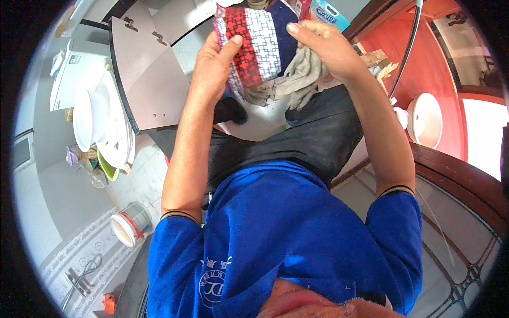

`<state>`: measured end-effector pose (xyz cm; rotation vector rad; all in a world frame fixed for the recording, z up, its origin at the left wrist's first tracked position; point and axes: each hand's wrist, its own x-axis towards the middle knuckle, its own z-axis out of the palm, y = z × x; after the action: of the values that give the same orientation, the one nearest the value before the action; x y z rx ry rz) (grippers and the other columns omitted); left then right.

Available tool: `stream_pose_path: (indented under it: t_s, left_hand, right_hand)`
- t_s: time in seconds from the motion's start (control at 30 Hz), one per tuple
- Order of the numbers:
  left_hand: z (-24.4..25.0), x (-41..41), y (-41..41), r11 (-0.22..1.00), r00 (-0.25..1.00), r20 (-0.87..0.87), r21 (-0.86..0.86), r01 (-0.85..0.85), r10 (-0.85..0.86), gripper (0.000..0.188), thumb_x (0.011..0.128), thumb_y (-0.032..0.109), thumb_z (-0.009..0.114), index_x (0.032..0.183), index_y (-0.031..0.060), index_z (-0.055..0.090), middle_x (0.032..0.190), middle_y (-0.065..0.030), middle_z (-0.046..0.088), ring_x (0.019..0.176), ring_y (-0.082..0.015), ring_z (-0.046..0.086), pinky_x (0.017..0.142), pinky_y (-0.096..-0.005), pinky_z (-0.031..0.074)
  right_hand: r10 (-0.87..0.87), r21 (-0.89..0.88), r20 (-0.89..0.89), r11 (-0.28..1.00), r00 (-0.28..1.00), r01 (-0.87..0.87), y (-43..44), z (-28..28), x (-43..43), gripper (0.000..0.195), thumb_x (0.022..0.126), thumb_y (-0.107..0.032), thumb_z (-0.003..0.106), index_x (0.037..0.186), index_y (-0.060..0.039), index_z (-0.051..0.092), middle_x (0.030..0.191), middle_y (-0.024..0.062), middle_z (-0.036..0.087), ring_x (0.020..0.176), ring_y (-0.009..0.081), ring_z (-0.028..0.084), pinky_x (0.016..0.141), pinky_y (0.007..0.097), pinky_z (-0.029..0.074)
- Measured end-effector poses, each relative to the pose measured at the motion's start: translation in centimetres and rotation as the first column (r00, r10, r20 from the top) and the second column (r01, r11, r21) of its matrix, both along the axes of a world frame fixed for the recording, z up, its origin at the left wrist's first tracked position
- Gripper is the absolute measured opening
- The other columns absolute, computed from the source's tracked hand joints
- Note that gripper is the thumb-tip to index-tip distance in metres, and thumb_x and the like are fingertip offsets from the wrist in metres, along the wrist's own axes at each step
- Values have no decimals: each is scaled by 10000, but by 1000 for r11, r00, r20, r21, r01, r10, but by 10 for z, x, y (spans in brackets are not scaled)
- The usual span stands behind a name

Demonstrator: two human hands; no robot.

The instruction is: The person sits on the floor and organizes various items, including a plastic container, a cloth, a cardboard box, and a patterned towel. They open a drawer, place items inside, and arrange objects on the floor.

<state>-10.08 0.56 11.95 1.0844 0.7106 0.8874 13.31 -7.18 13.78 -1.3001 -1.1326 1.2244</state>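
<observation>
A patterned cloth [258, 43] in red, white and navy is stretched between my hands at the top of the view. My left hand [212, 65] grips its left edge, thumb on top. On the other side, my right hand [328, 49] pinches the cloth by its navy part [287, 39]. A crumpled grey cloth [304, 77] hangs below the right hand, and its upper part is hidden there. Whether the two cloths are joined, I cannot tell. Both hang above the floor between my dark shoes.
A cabinet door [149, 79] with metal hinges stands open at left. Beyond it are white plastic basins [89, 119] and a white bucket [129, 224]. A blue package [328, 15] lies beyond my right hand. A round white basin [425, 119] is at right, near a black hose [406, 51].
</observation>
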Motion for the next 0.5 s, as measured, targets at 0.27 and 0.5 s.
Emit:
stream_pose_path:
  t_s: [0.27,0.5]
  left_hand:
    - [21,-19,4,999,989,-149,48,19,-12,392,999,165,657,1367,56,581,1184,-49,705,1010,-124,679,887,-301,553]
    - [18,-18,7,999,984,-177,-31,11,-16,410,1028,224,616,1397,51,568,1223,-68,696,1045,-134,677,917,-304,547]
  right_hand:
    - [153,-25,-90,988,984,-156,-3,-29,3,480,981,-393,679,1281,-21,645,1024,31,686,966,124,625,868,289,495]
    - [81,-193,-568,955,819,-227,0,-61,-15,287,964,-304,713,1030,-30,659,869,14,645,696,106,636,613,286,546]
